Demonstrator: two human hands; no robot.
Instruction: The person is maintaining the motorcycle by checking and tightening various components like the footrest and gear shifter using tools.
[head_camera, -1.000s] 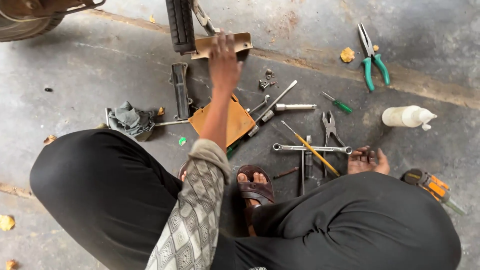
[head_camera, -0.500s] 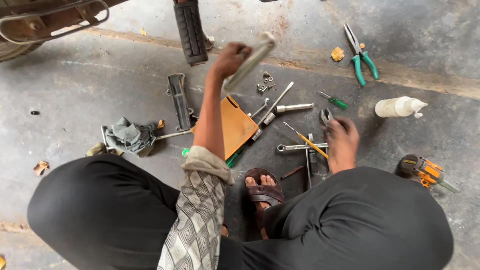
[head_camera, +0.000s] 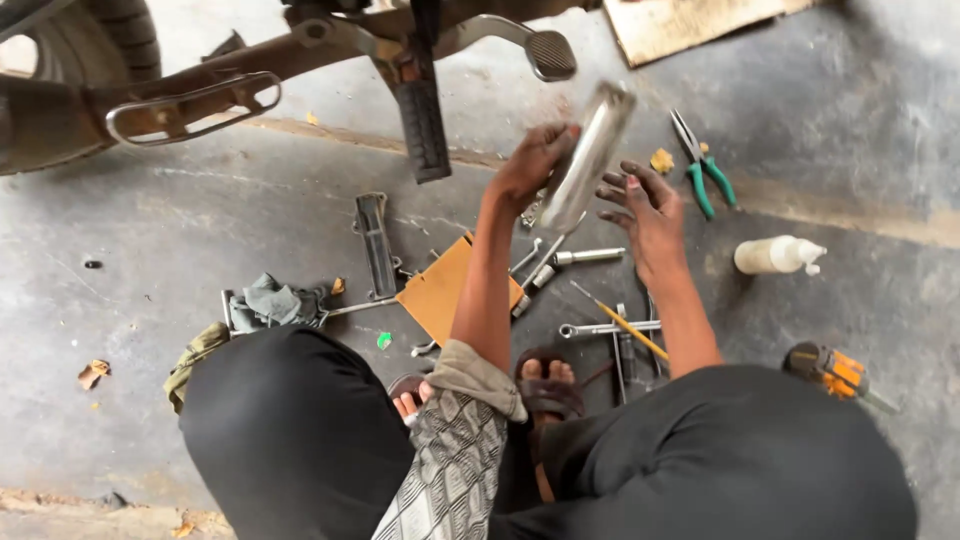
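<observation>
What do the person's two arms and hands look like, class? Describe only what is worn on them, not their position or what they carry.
Both hands are bare, with no gloves, rings or watch visible. The left hand belongs to an arm with a grey-and-white patterned sleeve pushed up near the elbow. The right hand has a bare forearm; no sleeve shows.

Grey concrete floor (head_camera: 150, 240), stained & scuffed, paler strip w/ raised edge across top, daylight, motorbike underside (head_camera: 300, 60) w/ tyre (head_camera: 110, 40) top left, cardboard (head_camera: 690, 25) top right, dry leaf bits (head_camera: 93, 374) at left
</observation>
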